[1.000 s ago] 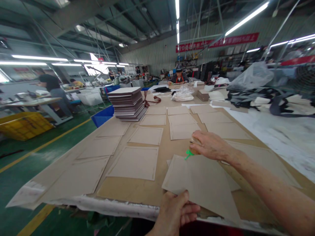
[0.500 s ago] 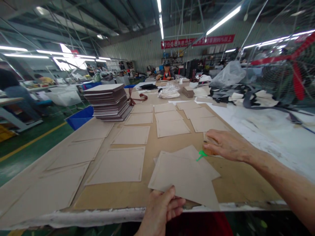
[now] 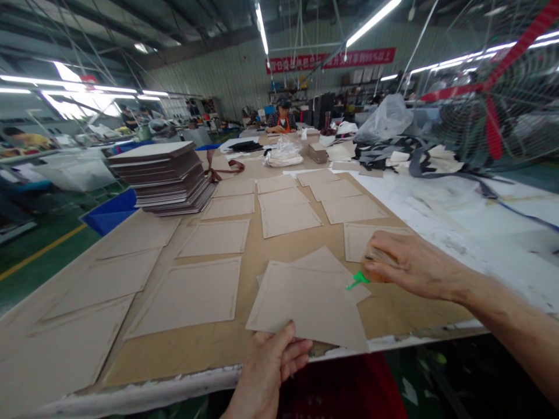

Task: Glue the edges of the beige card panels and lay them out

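Note:
My left hand (image 3: 275,361) pinches the front edge of a beige flat panel (image 3: 305,308), thumb on top and fingers beneath. This panel lies at an angle over another panel (image 3: 323,259) near the table's front edge. My right hand (image 3: 399,262) is closed around a small amber bottle (image 3: 376,269) with a green nozzle (image 3: 358,280). The nozzle tip points left, near the right edge of the held panel; whether it touches cannot be made out. Just behind my right hand is a single panel (image 3: 356,240), partly covered by it.
Rows of similar panels (image 3: 213,238) with marked edges cover the table (image 3: 174,358). A tall stack of panels (image 3: 163,180) stands at the back left, beside a blue bin (image 3: 111,212). Dark fabric scraps (image 3: 393,157) and a fan (image 3: 489,87) are at right. A person (image 3: 282,118) sits across.
The view has turned slightly right. My right hand with the bottle has moved right relative to the table, uncovering more of the panel behind it. My left hand keeps its grip.

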